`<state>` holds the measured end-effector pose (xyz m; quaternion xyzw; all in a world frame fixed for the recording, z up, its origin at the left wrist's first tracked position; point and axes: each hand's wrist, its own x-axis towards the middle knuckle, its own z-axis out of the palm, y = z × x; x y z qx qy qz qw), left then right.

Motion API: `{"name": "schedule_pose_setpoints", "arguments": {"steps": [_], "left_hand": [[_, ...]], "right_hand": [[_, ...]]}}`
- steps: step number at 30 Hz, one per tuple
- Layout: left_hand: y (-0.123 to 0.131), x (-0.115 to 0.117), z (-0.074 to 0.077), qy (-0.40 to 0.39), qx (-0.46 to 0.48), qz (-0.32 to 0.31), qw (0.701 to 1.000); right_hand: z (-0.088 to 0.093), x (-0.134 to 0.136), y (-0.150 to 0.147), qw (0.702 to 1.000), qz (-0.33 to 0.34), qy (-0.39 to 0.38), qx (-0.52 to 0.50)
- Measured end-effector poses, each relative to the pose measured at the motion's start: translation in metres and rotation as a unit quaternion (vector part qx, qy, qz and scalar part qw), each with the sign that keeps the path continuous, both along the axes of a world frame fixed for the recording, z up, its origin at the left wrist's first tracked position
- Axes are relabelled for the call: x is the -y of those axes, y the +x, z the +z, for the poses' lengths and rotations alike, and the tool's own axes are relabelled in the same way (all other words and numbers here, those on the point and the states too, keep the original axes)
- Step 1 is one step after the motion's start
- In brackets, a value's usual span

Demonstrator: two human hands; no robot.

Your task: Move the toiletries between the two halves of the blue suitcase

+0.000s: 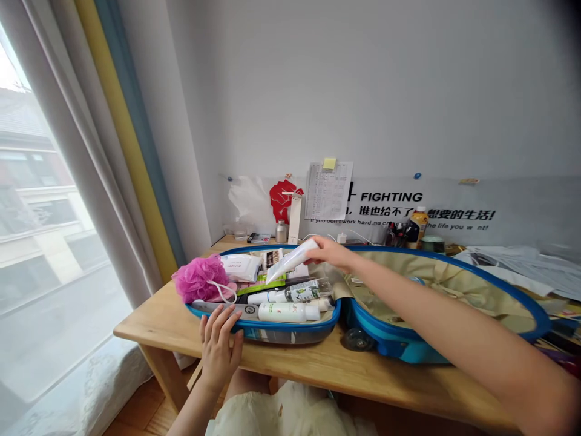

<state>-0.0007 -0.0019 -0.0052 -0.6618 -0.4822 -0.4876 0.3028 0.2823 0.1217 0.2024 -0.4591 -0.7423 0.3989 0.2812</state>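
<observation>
My right hand (330,252) grips the end of a white squeeze tube (290,261), held at a slant over the packed left half of a blue suitcase (290,327). Resting on that half's near rim, my left hand (220,339) has its fingers stretched out and holds nothing. Close to it sits a pink bath puff (204,278) with a white cord loop. A white bottle (282,312) lies along the near side, with a clear bottle (308,290) behind it. Further back are a white wipes pack (240,266) and a green packet (254,286), partly covered.
The suitcase's other half (454,297) lies open to the right, lined in beige. Behind it stand an orange-capped bottle (416,227) and several pens (396,235). A small jar (281,231) is by the wall. Papers (503,266) cover the right side of the wooden table (154,321).
</observation>
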Motion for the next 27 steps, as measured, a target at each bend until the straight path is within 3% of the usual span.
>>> {"name": "schedule_pose_setpoints", "arguments": {"steps": [3,7,11,15,18,21,24,27], "left_hand": [[0.000,0.000,0.001,0.006,-0.006,-0.004,1.000],[0.001,0.000,0.003,0.009,-0.008,-0.008,1.000],[0.001,0.001,0.003,0.007,-0.006,-0.006,1.000],[0.002,0.001,0.003,0.014,-0.007,-0.008,1.000],[0.001,0.001,0.003,0.011,-0.006,-0.005,1.000],[0.000,0.000,0.001,0.005,-0.007,-0.001,1.000],[-0.001,0.000,-0.001,0.004,-0.007,-0.002,1.000],[-0.001,-0.001,-0.001,0.006,-0.007,-0.004,1.000]], "right_hand": [[-0.022,-0.009,-0.022,1.000,0.010,-0.002,0.013],[-0.036,-0.020,-0.028,0.998,0.026,0.004,0.056],[-0.037,-0.023,-0.027,0.990,0.063,0.023,0.120],[-0.025,-0.032,-0.014,0.981,0.083,0.054,0.169],[-0.009,-0.049,0.024,0.975,0.043,0.093,0.197],[-0.005,-0.064,0.082,0.956,-0.016,0.099,0.275],[-0.022,-0.068,0.139,0.922,-0.035,0.056,0.382],[-0.054,-0.064,0.176,0.884,-0.038,0.001,0.466]]}}
